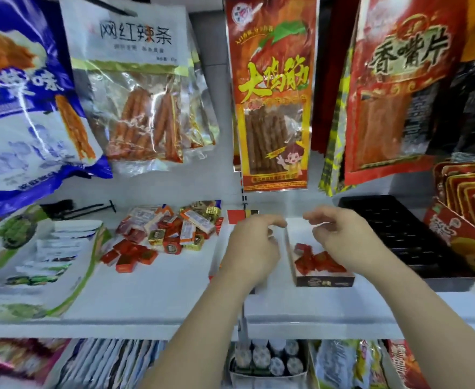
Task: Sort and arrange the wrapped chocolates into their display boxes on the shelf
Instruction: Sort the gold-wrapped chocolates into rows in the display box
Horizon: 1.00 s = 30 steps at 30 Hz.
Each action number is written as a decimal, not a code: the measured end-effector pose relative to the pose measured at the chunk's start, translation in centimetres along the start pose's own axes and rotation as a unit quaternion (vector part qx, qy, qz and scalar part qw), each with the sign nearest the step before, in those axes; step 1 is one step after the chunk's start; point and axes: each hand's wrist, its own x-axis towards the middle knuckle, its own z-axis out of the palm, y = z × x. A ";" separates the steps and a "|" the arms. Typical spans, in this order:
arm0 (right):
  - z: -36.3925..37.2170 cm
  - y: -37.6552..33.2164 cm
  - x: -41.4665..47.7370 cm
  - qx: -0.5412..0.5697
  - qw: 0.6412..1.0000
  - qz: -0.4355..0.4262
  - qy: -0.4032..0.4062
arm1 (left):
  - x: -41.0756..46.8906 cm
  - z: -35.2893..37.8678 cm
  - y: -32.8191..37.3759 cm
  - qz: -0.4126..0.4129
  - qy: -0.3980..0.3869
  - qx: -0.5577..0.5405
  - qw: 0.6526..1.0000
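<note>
Snack packets hang in rows above a white shelf (160, 290) in a shop aisle, where I stand sorting wrapped chocolates. Both of my hands hover over a small display box (324, 279) at the shelf's middle; red-wrapped chocolates (319, 262) already lie in its near end, loosely tumbled rather than lined up. My left hand (254, 245) hangs just left of the box, fingers curled and thumb meeting fingertips, but I cannot tell whether anything is pinched there. My right hand (340, 234) is over the box's far end, fingers half-curled and apparently empty, though blur hides the fingertips. The unsorted heap (169, 234), red squares mixed with gold-wrapped and orange-and-white pieces, lies well to the left on the same shelf. A black plastic tray (399, 228) sits to the right, beside a red carton of packets (466, 214).

Done well, I judge this step calls for steadying the box with one hand while the other squares the red pieces flat into rows, working from the near wall backward. Only red ones belong here, so gold and orange pieces should stay out. The box is light card and could slide toward the shelf's front edge if nudged.
</note>
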 end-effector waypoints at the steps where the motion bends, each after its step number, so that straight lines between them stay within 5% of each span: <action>1: 0.6 -1.1 -0.2 0.025 1.000 -0.011 -0.012 | -0.1 -1.3 -1.1 -0.004 0.028 0.016 0.999; 7: 5.8 -6.3 0.4 0.078 0.991 -0.056 -0.092 | -0.5 -7.8 -10.1 -0.081 0.149 0.080 0.982; 16: 13.7 -11.4 4.3 -0.096 0.971 -0.139 -0.169 | -0.6 -5.9 -15.8 -0.110 -0.015 0.274 0.955; 25: 19.9 -12.6 7.0 -0.313 0.927 -0.120 -0.170 | -0.6 -8.0 -16.3 -0.120 0.067 0.236 0.962; 30: 20.7 -12.7 6.5 -0.306 0.931 -0.141 -0.140 | -1.1 -8.8 -17.2 -0.129 0.057 0.179 0.974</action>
